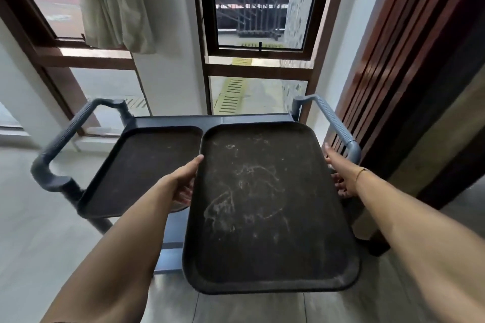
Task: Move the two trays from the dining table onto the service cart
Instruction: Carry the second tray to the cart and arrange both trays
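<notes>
A dark scuffed tray (265, 207) is held out in front of me over the right half of the grey service cart (210, 120). My left hand (185, 181) grips its left edge and my right hand (338, 176) grips its right edge. Its far end is over the cart top and its near end sticks out toward me past the cart. A second dark tray (141, 168) lies flat on the left half of the cart top, close beside the held one.
The cart has grey handles on the left (65, 139) and the right (333, 123). Windows (257, 8) and a white wall stand right behind it. A brown slatted door (409, 73) is close on the right. Pale floor tiles lie to the left.
</notes>
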The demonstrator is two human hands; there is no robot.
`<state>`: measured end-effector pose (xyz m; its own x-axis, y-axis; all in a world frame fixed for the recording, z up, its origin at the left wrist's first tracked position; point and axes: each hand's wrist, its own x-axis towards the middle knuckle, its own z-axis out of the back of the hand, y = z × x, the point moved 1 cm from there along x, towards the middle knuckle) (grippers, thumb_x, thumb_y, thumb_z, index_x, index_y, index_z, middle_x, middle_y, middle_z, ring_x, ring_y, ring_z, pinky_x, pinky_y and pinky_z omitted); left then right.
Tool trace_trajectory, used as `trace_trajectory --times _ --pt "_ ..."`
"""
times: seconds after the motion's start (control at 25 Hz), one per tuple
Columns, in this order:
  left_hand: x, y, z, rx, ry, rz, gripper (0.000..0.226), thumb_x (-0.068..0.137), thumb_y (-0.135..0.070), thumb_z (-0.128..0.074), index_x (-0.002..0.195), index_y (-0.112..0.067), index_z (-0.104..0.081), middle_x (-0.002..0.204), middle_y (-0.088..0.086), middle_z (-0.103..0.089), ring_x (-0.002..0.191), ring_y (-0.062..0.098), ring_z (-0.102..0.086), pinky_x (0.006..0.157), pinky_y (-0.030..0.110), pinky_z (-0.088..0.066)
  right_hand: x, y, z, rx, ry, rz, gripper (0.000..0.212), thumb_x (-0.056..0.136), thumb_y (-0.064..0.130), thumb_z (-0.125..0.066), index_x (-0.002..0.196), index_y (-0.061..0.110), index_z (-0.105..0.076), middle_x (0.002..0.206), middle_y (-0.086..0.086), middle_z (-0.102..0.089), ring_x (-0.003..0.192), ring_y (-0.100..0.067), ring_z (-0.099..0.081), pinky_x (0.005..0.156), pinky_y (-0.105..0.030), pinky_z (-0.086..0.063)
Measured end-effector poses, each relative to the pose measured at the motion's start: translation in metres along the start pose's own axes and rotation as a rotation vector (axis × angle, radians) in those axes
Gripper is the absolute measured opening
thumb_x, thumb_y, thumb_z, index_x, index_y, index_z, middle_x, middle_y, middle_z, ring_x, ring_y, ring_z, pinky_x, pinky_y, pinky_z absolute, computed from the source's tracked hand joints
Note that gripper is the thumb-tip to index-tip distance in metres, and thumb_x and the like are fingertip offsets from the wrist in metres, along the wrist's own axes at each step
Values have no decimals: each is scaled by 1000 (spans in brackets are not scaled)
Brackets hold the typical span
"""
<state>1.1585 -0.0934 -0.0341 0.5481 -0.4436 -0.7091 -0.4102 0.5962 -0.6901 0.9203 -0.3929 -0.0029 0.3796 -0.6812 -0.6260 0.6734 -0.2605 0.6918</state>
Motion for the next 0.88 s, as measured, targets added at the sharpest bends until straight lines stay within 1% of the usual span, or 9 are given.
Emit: trace_trajectory --times 0.08,0.24,0.36,0.48,0.56,0.6,0.68,0.76,0.88 --pt "15 -8 4 49 -16 -23 64 82 -81 -43 77 -17 -51 55 2 -44 46 17 -42 49 26 -37 10 10 -4 1 -31 -11 88 77 88 -32 114 15 -64 100 -11 -62 85 -25 -58 75 -37 -47" --pt "43 -24 7 136 -77 -51 73 86 -79 -38 89 -10 -61 69 8 -55 62 25 -56 66 34 -48 35 29 -7 39 -26 -12 81 82 84 -31 114 17 -64 83 -9 -56 67 -21 -49 68 -36 -43" --pt "62 -39 6 132 -111 -59 71 88 -76 -40 92 -9 -64 73 9 -59 64 27 -60 63 34 -52 59 42 -8 32 -11 3 84 85 82 -30 129 16 -57 95 -11 -56 70 -22 -49 68 -34 -44" --pt "84 -58 3 121 -145 -48 69 89 -75 -40 90 -9 -61 69 8 -56 58 24 -57 58 33 -51 89 54 -5 29 22 3 85 85 82 -30 132 17 -55 89 -11 -57 68 -22 -53 56 -29 -43" --pt "99 -71 -3 136 -194 -33 70 90 -74 -39 100 -7 -60 76 10 -58 62 25 -59 55 33 -50 111 63 -4 24 35 22 84 85 82 -29 133 18 -55 83 -9 -56 62 -20 -51 51 -27 -41" --pt "108 -78 -9 154 -232 -30 71 91 -73 -38 107 -7 -59 84 12 -61 68 28 -62 55 34 -51 123 69 -3 24 41 32 84 85 82 -30 135 18 -54 85 -9 -57 64 -21 -51 54 -29 -42" --pt "125 -88 -19 175 -305 -29 72 92 -71 -39 116 -6 -58 101 15 -63 84 34 -66 61 38 -56 145 79 0 21 61 44 84 86 80 -32 141 18 -49 109 -13 -60 88 -28 -57 71 -38 -47" --pt "140 -96 -29 173 -348 -16 74 92 -70 -39 118 -3 -59 103 15 -64 85 34 -66 62 39 -56 165 88 3 15 87 47 82 88 78 -32 143 19 -47 128 -14 -57 109 -33 -55 88 -44 -46" --pt "160 -104 -40 203 -407 0 80 93 -69 -39 125 1 -60 104 16 -64 87 35 -64 67 38 -53 190 96 5 13 133 33 81 89 76 -34 137 15 -51 125 -13 -58 111 -34 -55 95 -47 -46"
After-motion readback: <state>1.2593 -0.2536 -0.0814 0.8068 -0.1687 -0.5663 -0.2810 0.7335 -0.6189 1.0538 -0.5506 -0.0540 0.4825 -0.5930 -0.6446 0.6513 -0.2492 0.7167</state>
